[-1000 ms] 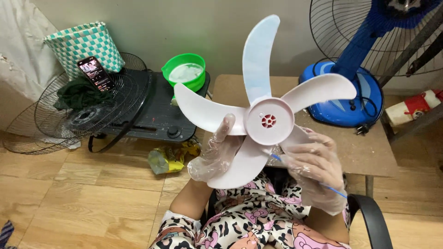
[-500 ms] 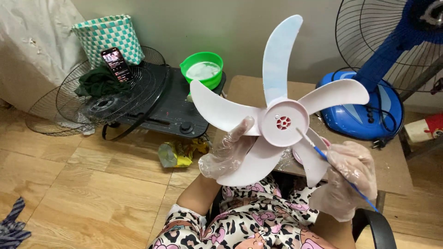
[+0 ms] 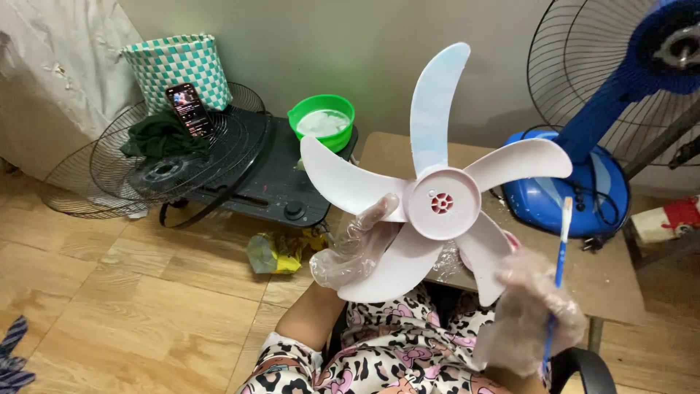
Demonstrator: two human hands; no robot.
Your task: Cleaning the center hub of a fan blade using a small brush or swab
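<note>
Fan blade: the white five-bladed fan blade is held up in front of the person, hub facing them, one blade pointing up towards the far wall and tinted pale blue.
Left hand: the left hand, in a clear plastic glove, grips the lower left blade — fingers closed on its front face, thumb hidden behind it.
Right hand: the right hand, gloved too, is low and to the right, fingers wrapped around a thin blue-handled paintbrush that stands nearly upright, its tip clear of the plastic.
Doing it well: I'd judge a firmer hold near the hub helps, so the blade does not wobble when the bristles land; light strokes along the blade's curve, from hub outward, should lay paint evenly.
Watch for: the glove touching wet paint on the neighbouring blade.
Behind, on the left: a green bowl with something pale in it sits on a dark stove, beside wire fan guards with a phone propped on them.
On the right: a blue standing fan stands at the far edge of the brown table.
</note>
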